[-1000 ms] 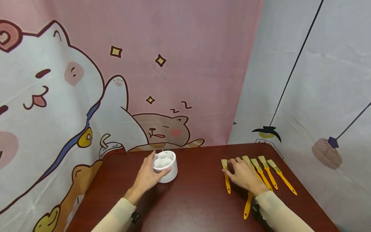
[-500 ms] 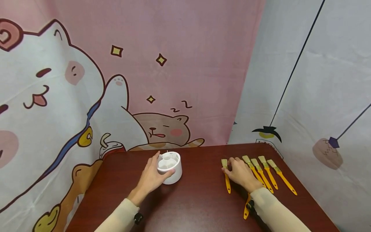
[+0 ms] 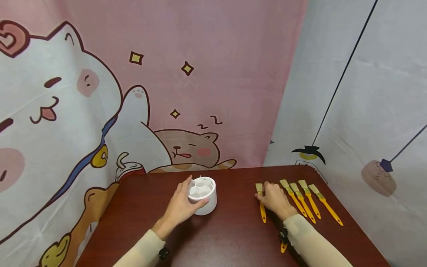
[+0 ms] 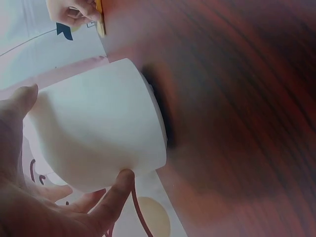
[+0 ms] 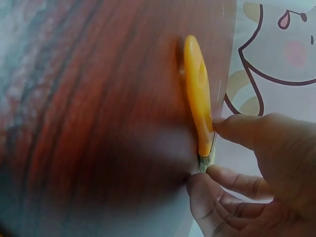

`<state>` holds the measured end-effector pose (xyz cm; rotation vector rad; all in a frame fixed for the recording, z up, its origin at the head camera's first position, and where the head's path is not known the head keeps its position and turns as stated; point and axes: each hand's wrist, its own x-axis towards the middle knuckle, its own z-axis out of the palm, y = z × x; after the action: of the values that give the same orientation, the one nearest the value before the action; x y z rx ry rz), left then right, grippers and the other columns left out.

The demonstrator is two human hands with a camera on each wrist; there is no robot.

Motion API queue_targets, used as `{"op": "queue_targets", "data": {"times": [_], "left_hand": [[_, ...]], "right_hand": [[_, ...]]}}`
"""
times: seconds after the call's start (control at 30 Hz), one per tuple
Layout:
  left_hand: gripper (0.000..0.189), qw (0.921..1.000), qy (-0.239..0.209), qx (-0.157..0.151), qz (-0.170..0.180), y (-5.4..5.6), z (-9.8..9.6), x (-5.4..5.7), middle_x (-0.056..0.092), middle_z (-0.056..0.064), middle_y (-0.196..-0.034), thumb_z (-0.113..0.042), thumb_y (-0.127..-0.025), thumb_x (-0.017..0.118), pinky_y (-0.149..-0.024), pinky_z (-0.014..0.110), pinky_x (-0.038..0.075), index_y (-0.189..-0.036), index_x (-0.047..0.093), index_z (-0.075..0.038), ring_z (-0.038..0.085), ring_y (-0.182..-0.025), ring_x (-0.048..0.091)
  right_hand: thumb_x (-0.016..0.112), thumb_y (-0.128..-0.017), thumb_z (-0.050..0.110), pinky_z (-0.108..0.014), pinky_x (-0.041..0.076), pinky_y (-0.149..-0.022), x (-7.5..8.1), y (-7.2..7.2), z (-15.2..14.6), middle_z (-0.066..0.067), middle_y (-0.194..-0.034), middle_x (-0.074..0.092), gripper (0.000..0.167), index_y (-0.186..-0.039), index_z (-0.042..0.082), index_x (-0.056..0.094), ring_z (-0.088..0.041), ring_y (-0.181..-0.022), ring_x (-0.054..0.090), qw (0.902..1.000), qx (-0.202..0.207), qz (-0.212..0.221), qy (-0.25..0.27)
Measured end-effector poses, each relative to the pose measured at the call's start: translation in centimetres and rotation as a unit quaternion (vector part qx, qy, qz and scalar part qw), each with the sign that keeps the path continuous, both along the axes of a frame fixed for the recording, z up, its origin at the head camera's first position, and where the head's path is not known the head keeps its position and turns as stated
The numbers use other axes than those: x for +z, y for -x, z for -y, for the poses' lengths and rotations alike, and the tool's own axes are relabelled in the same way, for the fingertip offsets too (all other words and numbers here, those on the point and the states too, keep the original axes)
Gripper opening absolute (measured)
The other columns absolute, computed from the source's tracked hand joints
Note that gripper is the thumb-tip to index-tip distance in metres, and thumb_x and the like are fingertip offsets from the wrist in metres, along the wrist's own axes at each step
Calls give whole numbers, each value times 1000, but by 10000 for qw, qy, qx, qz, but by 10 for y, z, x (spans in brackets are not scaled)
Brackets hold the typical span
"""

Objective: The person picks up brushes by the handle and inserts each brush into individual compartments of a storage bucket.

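Observation:
My left hand (image 3: 182, 205) grips a white round holder (image 3: 207, 206) with several compartments inside, thumb on the near side. In the left wrist view its smooth wall (image 4: 98, 128) fills the grasp, and a dark shadow lies along its base; whether it touches the table, I cannot tell. To the right, my right hand (image 3: 277, 200) pinches a yellow-handled paintbrush (image 3: 262, 214) lying on the table, bristles away from me. Seen from the right wrist, thumb and fingertips meet around the brush (image 5: 198, 98) near its metal collar.
Several more yellow paintbrushes (image 3: 325, 204) lie right of my right hand on the dark red table (image 3: 227, 241). Another brush's handle end (image 3: 283, 247) shows beneath the right wrist. A cartoon-printed cloth (image 3: 233, 92) hangs behind the table.
My left hand has moved the white holder to the right and slightly nearer. The right hand's fingers have closed in on the leftmost paintbrush, which stays in place.

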<state>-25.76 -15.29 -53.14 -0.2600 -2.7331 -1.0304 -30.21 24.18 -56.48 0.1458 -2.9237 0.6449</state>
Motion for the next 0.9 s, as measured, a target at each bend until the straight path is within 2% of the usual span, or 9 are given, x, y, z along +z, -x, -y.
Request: {"op": "queue_targets", "data": {"times": [0.37,0.63,0.9], "left_hand": [[121,9998,-55,-207,49,-7,-14,0,63,20,-160,-71,-86,96,-114,63,62,-178,43,-12,40,-141,70],[122,9985,-71,-534,111,-14,-27,0,62,16,-162,-73,-86,96,-113,61,62,-180,42,-16,39,-142,70],[122,9964,-147,-822,160,-20,-38,2,63,13,-163,-72,-85,97,-114,58,62,-180,42,-19,35,-143,69]], "right_hand": [[95,-100,23,-33,52,-60,-2,4,1,-10,-84,67,37,-103,-4,69,-21,-66,60,9995,-93,203,226],[96,-98,19,-42,62,-68,-8,10,0,-16,-94,76,36,-108,-6,73,-24,-72,66,9994,-82,210,258],[98,-97,20,-45,64,-73,-5,14,-1,-17,-99,79,35,-109,-4,75,-26,-77,69,9992,-124,305,206]]}}
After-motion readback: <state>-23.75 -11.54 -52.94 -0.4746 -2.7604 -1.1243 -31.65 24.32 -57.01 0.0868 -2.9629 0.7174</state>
